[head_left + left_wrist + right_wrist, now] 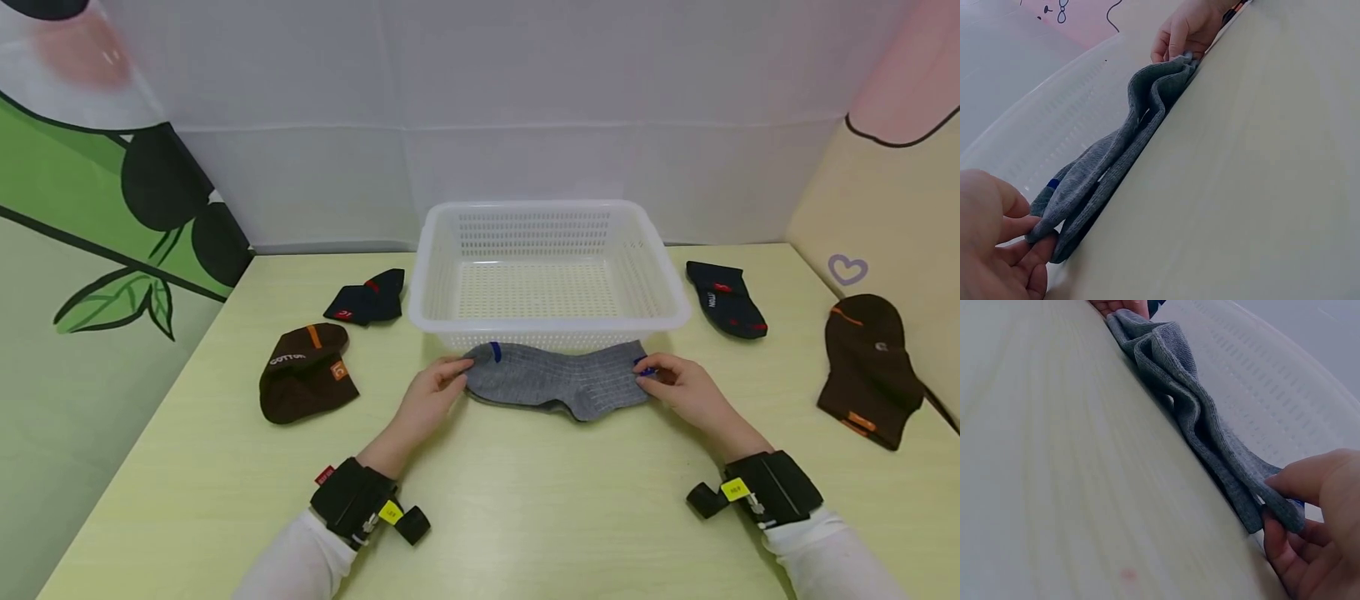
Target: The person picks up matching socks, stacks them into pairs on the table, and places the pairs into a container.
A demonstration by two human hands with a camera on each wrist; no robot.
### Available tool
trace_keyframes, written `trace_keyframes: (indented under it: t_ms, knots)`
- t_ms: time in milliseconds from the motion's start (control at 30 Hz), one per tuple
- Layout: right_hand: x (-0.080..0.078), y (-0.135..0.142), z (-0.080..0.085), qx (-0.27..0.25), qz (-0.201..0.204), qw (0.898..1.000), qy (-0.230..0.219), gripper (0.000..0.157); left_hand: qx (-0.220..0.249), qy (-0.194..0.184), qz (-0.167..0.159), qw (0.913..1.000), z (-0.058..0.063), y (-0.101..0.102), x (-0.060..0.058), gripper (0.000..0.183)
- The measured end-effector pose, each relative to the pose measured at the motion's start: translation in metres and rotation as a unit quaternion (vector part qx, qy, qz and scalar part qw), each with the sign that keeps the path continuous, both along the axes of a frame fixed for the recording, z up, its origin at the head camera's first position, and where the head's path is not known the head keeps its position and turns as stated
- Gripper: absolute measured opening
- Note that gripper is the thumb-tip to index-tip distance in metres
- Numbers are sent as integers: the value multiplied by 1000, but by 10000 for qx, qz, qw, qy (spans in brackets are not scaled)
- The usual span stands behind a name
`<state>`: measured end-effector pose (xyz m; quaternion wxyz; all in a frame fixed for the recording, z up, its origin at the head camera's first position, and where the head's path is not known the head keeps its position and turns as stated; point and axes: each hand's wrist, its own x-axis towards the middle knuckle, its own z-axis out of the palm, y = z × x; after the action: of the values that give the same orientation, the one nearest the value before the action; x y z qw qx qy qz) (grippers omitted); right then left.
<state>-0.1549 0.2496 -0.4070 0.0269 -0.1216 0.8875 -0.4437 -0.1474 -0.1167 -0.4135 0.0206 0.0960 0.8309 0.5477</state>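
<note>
Two grey socks (551,375) with blue marks lie stretched out, one over the other, in front of the white basket. At the toe end, my left hand (431,393) pinches the upper sock between thumb and fingers; the left wrist view shows that hand (991,240) with the lower layer just beneath. My right hand (688,396) pinches the cuff end. In the right wrist view, the right hand (1325,519) has its thumb above the cuff and fingers below, and the sock layers (1200,419) stand slightly apart and wavy.
Behind the socks stands a white perforated basket (551,323). To its left lie a dark navy sock bundle (367,298) and a brown one (303,387). On the right are a navy sock bundle (726,300) and a brown one (870,367), close to the side wall.
</note>
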Motion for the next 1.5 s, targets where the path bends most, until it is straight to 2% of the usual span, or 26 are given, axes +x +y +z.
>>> trace_keyframes:
  t_ms: [167,300,400,533,700,767,833,900,1033,1100,1233,1300,1500]
  knots:
    - [-1,-1,-3,73,-89,9994,313,18,245,147,711,9971,0,2,0,24]
    - [-1,-2,-2,-195,-114,9992,329,19,542,285,1018,9929,0,2,-1,20]
    - [0,-2,-1,-266,-54,9993,241,21,609,360,1073,9917,0,2,-1,19]
    - [-1,-3,-1,-73,-27,9998,189,22,384,243,1027,9937,1,1,-1,19]
    - [-2,-3,-1,490,-87,9983,315,22,-396,212,453,9980,1,0,0,26]
    - [-2,-4,0,625,-124,9974,330,21,-594,269,193,9977,1,0,0,29]
    - [-3,-4,1,712,-147,9969,308,21,-602,287,76,9977,0,0,0,29]
    - [-3,-4,2,751,-197,9966,270,24,-484,229,183,9984,-1,1,-1,27]
    - [-2,-4,3,557,-399,9976,123,34,-252,20,789,9966,-2,1,-2,23]
    - [-2,-3,3,385,-517,9979,80,37,-370,62,982,9945,-3,2,-2,23]
    - [-2,-3,1,83,-625,9979,166,30,-913,426,944,9904,-3,4,-3,19]
    - [-2,-2,1,-24,-664,9974,288,23,-1037,532,932,9888,-3,6,-3,17]
    - [-2,-4,-1,-133,-734,9962,460,15,-697,494,1274,9882,-1,7,-3,14]
